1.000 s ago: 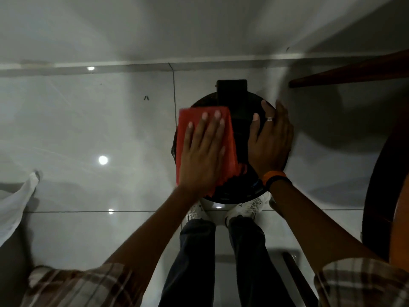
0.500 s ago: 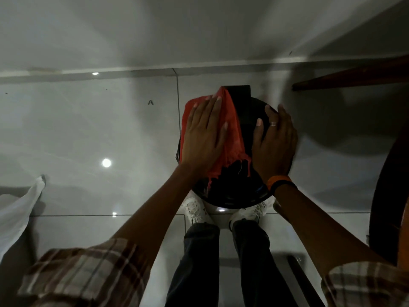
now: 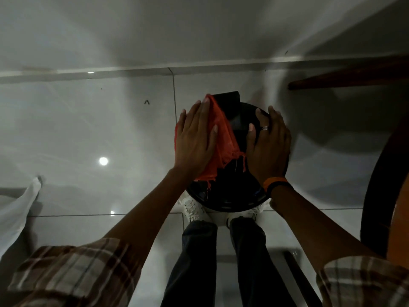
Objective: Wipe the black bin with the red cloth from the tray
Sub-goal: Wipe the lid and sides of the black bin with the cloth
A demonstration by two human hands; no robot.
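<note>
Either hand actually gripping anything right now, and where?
No closed grip. Left hand presses flat on the red cloth; right hand rests flat on the black bin lid.

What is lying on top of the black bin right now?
The red cloth lies on the round black bin, pressed flat by the left hand. The right hand rests on the lid. The lid under them is hidden.
</note>
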